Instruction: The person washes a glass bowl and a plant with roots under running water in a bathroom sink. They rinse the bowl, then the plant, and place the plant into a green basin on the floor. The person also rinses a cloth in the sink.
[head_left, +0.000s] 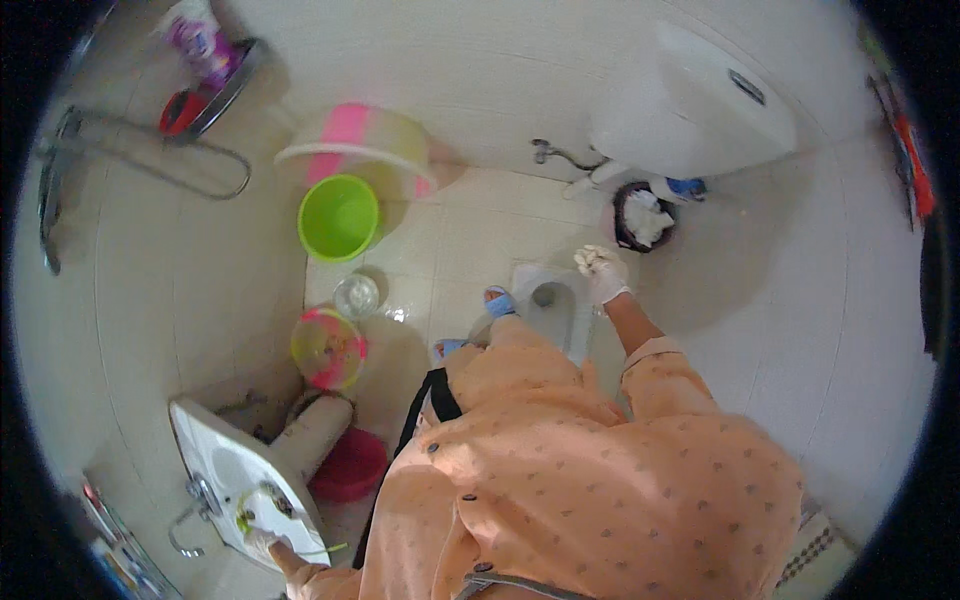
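My left hand (262, 541), in a thin whitish glove, is low in the white washbasin (225, 457) at the lower left. It is closed around a slim green-handled tool (330, 550), whose handle sticks out to the right; its other end is unclear. My right hand (601, 274), also gloved, hangs above the right edge of the squat toilet (555, 319), its fingers curled in and nothing visible in them. Just beyond it stands a dark-rimmed waste bin (646, 217) holding crumpled white paper.
A lime green bucket (339, 217), a large white-and-pink tub (346, 135), a clear bowl (356, 295), a pink-and-yellow basin (328, 349) and a dark pink basin (351, 466) line the left side. A white cistern (690, 112) hangs on the wall; a shower hose (180, 169) hangs left.
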